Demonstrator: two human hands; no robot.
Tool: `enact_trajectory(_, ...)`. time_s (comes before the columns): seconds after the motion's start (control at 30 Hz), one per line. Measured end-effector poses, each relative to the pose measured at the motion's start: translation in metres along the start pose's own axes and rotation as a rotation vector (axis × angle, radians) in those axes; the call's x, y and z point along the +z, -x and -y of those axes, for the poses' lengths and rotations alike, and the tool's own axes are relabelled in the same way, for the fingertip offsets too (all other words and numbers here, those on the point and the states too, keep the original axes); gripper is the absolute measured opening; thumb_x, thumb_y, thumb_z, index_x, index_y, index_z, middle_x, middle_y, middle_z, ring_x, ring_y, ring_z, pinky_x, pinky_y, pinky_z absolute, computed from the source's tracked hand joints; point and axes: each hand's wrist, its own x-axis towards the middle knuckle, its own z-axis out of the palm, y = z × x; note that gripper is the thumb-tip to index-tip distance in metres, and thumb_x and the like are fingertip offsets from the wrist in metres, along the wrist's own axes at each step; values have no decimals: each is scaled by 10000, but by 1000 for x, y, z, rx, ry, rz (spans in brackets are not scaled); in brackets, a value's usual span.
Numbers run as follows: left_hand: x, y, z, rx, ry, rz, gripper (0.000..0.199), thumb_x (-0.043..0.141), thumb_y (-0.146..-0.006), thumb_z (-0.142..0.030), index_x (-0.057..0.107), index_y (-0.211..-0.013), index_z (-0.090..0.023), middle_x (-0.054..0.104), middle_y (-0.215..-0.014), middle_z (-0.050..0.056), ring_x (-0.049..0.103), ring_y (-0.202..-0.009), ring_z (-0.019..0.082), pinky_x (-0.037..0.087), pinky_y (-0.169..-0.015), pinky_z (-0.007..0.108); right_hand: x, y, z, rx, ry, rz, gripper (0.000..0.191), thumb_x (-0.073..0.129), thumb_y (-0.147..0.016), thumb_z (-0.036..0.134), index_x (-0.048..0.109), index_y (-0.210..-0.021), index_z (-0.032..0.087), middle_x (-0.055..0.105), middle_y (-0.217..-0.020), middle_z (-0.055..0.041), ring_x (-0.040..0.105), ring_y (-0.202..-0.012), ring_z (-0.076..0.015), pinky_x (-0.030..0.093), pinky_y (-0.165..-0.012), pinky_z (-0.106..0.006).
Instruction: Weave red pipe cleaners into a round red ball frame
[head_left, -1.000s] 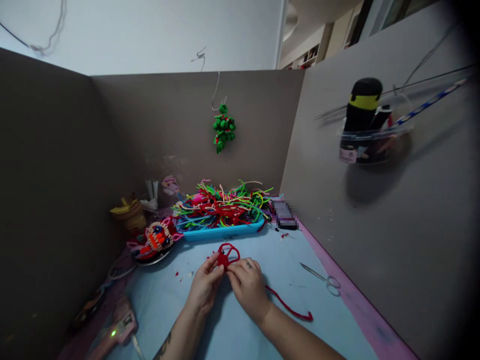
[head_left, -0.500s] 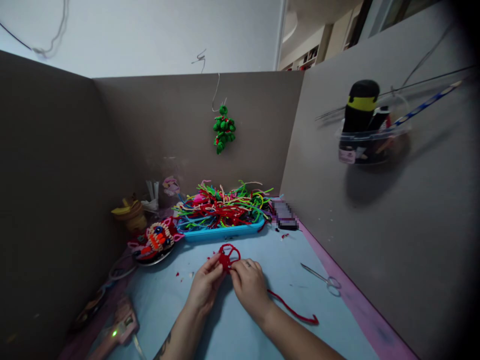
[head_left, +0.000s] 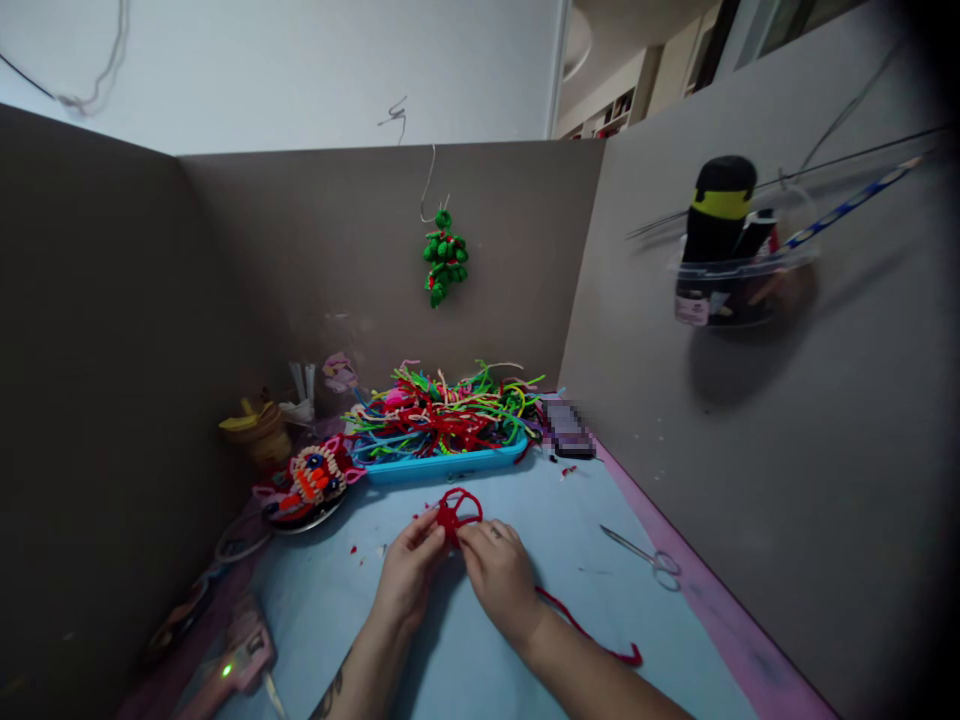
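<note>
A red pipe-cleaner piece, bent into a round shape with open loops, is held up over the blue table cover. My left hand pinches its left side between thumb and fingers. At its lower right edge, my right hand is closed with fingertips on the red strand; the exact grip is hidden behind the fingers. A long red pipe-cleaner tail trails out from under my right hand and lies toward the right, with a bent end.
Behind stands a blue tray heaped with coloured pipe cleaners. Scissors lie at right, a phone at back right. At left are a dish with a beaded-looking figure and a pink glue gun. A green ornament hangs behind.
Both hands keep hold of the red piece and barely move. The red tail has shifted slightly down and to the right. The whole view has drifted a little.
</note>
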Motion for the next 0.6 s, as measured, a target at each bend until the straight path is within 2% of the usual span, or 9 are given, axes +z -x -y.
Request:
enact_trajectory(0.13,2,1,-1,-6,17,1,351,860,-576,-106,741,-906,-119,775,-873,89,719,-756,167,553,-733,244,2,2,-2,-28,-84,4,278,481,-873,54,659,-1003,223,719,-924,-39,639,-846,-199,498,-781,-322)
enact_trajectory(0.4,0,-1,-1,-4,21,2,381,881,-548,-135,739,-900,-116,774,-878,101,718,-773,180,545,-770,263,0,2,0,-46,-99,11,314,484,-852,46,681,-1011,232,718,-892,-45,642,-827,-205,525,-760,-335)
enact_trajectory(0.6,-4,-2,0,75,-131,-17,477,899,-507,-247,743,-936,-107,758,-874,101,705,-764,204,530,-746,300,1,2,-2,-53,-101,35,312,508,-829,28,679,-1001,224,705,-881,-49,625,-827,-209,521,-749,-339)
